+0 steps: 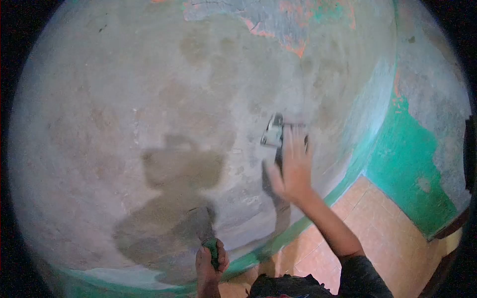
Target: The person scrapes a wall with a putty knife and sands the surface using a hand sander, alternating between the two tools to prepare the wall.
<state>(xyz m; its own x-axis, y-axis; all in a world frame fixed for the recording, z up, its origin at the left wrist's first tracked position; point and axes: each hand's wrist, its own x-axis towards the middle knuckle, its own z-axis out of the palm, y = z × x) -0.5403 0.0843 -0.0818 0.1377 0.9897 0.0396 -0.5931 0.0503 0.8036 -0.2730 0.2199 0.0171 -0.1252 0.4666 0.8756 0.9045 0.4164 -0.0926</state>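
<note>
My left hand (pixel 211 260), low in the view, is closed around the green handle of a putty knife (pixel 202 223). Its wide dark blade points up in front of the wall. Farther up and to the right, my right hand (pixel 295 166) is on a hand sander (pixel 273 135) that lies against the wall. The fingers reach over the sander, blurred by motion, and the thumb sticks out to the left. A pale plate with dark clamp parts shows left of the fingers; the rest of the tool is hidden under the hand.
A grey patchy plaster wall (pixel 99 114) fills most of the view, with flaking paint (pixel 283 25) at the top. Green paint (pixel 402 154) covers part of the adjoining wall at right. Orange floor tiles (pixel 370 223) lie below. Shadows fall on the wall.
</note>
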